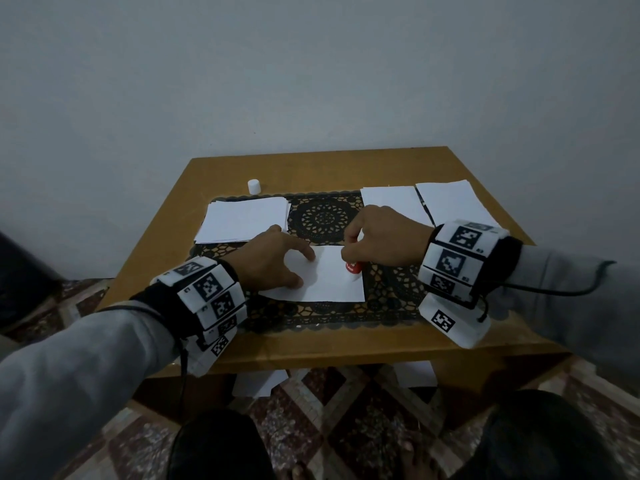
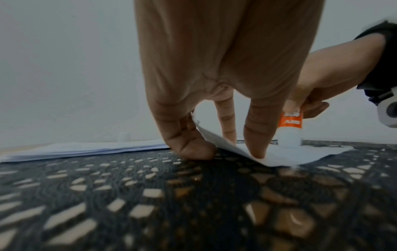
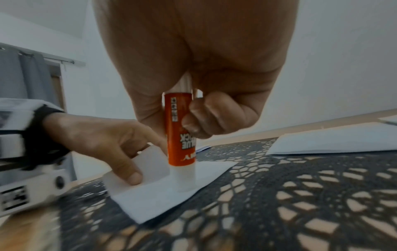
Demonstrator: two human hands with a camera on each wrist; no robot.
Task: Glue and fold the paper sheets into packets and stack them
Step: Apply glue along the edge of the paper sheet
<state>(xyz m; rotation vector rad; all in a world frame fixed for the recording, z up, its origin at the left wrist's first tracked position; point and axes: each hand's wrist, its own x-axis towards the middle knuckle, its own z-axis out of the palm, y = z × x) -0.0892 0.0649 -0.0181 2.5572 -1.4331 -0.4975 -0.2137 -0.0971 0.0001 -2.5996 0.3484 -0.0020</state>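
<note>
A white paper sheet [image 1: 332, 285] lies on the black lace mat [image 1: 325, 216] in front of me. My left hand [image 1: 304, 268] pinches the sheet's left flap [image 3: 150, 163] and holds it lifted, thumb in front and fingers behind. My right hand [image 1: 349, 251] grips an orange glue stick [image 3: 180, 135] upright, its white tip pressed down on the sheet [image 3: 154, 200] near the right edge. In the left wrist view the glue stick [image 2: 290, 125] stands beyond my left fingers [image 2: 255, 149].
A stack of blank sheets [image 1: 242, 220] sits at the mat's left, with the white glue cap [image 1: 254, 186] behind it. Two folded white papers [image 1: 391, 202] [image 1: 450, 202] lie at the back right. The wooden table [image 1: 311, 348] stands against a wall; papers [image 1: 259, 382] lie on the floor beneath.
</note>
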